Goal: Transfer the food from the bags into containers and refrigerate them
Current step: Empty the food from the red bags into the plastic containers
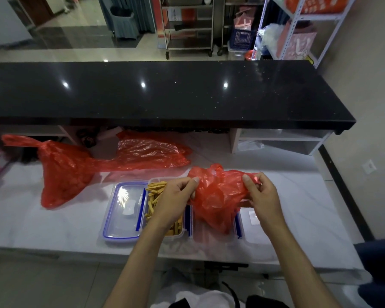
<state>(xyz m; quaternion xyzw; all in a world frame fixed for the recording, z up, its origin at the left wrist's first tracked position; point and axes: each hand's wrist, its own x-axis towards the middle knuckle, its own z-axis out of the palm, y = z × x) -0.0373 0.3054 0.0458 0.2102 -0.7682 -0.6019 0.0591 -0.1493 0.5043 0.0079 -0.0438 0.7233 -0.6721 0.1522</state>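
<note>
Above the near right container: held up in both hands, a crumpled red thin-plastic bag (218,196), its belly hanging down over a clear rectangular plastic container with blue clips (213,235).
Step in hand: judged to be the opening of that red bag, ahead of tipping its contents into the container beneath; contents hidden by the plastic, so could not be told.
Left hand (176,201): pinched the bag's left edge between thumb and curled fingers, above the filled container.
Right hand (262,196): pinched the bag's right edge likewise, thumb on top, fingers curled behind.
Grip state: both hands clenched on the same bag, pulling outward on opposite sides; neither released.
Filled container: a clear rectangular plastic tub of yellow-orange stick-shaped snacks (153,203), lid off, just left of the one under the bag.
Lid: a clear flat plastic lid with blue rim (123,210), lying flat on the counter, touching the filled tub's left side.
Other bags: a tied red plastic bag, bulging (60,172), well to the left; a flattened red plastic bag (149,152) behind the containers, apparently emptied.
Surface: white marbled countertop (298,196) below a black glossy raised ledge (165,92).
Next move called for: mouth spread wide and aimed down into the container, bag lifted from its bottom so nothing spilled onto the counter.
Remaining, as judged: tied bag untouched, lids not yet on, refrigeration not yet begun.
</note>
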